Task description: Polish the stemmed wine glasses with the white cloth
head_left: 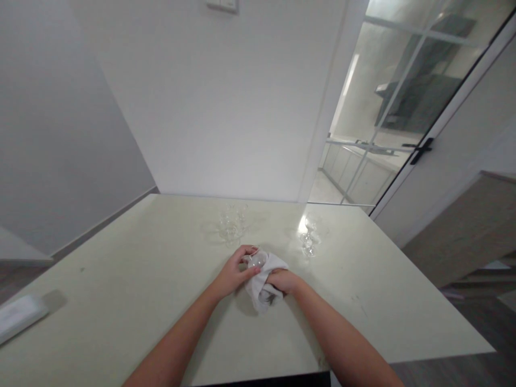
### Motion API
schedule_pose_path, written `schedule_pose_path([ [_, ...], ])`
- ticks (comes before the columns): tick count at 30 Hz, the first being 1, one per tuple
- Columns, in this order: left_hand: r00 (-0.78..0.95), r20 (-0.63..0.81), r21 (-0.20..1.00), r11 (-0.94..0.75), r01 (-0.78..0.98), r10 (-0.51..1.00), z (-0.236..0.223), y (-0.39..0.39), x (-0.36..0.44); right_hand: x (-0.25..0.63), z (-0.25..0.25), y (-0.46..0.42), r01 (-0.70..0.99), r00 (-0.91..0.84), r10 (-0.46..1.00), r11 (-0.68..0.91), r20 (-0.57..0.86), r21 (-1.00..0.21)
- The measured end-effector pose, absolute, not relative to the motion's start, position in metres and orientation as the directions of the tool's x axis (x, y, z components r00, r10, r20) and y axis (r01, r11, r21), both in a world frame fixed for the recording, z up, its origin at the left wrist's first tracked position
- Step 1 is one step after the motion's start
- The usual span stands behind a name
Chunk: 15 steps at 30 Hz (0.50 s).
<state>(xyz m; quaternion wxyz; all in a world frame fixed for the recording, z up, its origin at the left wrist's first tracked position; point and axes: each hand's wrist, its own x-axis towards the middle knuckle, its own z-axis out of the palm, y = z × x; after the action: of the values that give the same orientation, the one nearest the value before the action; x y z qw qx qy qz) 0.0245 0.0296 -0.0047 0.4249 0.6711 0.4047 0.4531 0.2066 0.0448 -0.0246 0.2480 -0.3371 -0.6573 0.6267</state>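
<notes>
We log our left hand (233, 276) clamped on a clear, rounded glass (257, 260), just right of its palm, the nearer hand. White cloth (257, 295) wraps the glass's near-right side; our right hand's (285, 280) fingers are tucked in, closure hidden. Glass's long axis: cannot tell.

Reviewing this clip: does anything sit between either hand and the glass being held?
Nothing visible separates the left hand from the clear glass. The white cloth, though, lies between that glass and the right hand.
</notes>
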Motion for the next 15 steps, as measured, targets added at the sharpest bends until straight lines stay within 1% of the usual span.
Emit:
schedule_pose_path([
  [3,0.198,0.272,0.927,-0.312,0.209,0.942,-0.0016,0.029,0.0239,0.2075,-0.0227,0.049,0.185,-0.66,0.751,0.127,-0.028,-0.974],
  [5,0.167,0.266,0.934,-0.296,0.2,0.95,-0.0016,0.0293,0.0229,0.2076,-0.0223,0.0503,0.236,-0.651,0.759,0.179,-0.018,-0.955],
  [6,0.164,0.262,0.942,-0.288,0.169,0.951,-0.002,0.0295,0.0223,0.2076,-0.0224,0.0502,0.26,-0.639,0.769,0.172,-0.035,-0.95],
  [8,0.192,0.248,0.964,-0.262,0.047,0.95,-0.0024,0.0296,0.021,0.2076,-0.0229,0.0488,0.263,-0.616,0.785,0.123,-0.068,-0.957],
  [10,0.246,0.237,0.969,-0.213,-0.122,0.94,-0.0014,0.0288,0.0203,0.2073,-0.023,0.0468,0.175,-0.618,0.785,0.088,-0.04,-0.981],
  [12,0.283,0.24,0.953,-0.17,-0.251,0.929,0.0007,0.0278,0.0208,0.2064,-0.0222,0.0456,0.094,-0.631,0.775,0.099,0.018,-0.991],
  [13,0.277,0.243,0.945,-0.164,-0.282,0.93,0.0019,0.0274,0.0215,0.2058,-0.0216,0.0455,0.092,-0.633,0.773,0.104,0.022,-0.99],
  [15,0.222,0.233,0.946,-0.168,-0.277,0.947,0.0035,0.0271,0.0235,0.2044,-0.02,0.046,0.134,-0.63,0.777,0.097,-0.009,-0.986],
])
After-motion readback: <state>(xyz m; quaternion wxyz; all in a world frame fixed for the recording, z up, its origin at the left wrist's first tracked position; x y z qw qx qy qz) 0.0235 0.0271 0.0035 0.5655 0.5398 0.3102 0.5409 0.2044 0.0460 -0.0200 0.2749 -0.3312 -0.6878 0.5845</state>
